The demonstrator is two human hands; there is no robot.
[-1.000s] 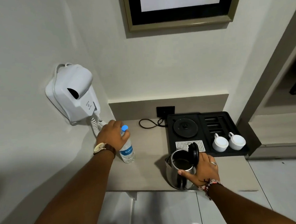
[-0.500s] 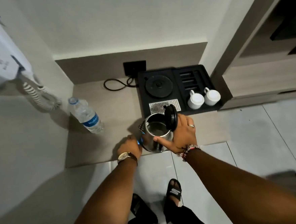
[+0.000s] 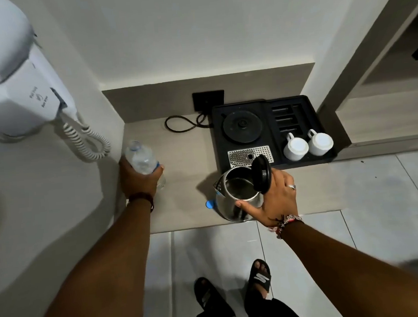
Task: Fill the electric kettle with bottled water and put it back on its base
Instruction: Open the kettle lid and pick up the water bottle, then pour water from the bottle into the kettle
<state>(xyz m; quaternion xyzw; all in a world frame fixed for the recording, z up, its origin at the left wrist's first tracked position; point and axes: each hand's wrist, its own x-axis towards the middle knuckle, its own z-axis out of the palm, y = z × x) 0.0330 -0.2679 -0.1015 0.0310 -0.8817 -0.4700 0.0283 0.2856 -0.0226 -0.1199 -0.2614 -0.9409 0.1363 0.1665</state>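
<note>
L hand (image 3: 139, 181) now grips uncapped bottle (image 3: 142, 160), label unreadable; R hand (image 3: 274, 198) holds kettle (image 3: 237, 196).

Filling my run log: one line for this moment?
left hand: grips bottle | cap: off, on counter | right hand: steadies kettle, lid open

Bare counter (image 3: 183, 160) between bottle (image 3: 141, 158) and kettle (image 3: 237, 196); blue cap (image 3: 210, 204) beside kettle.
</note>
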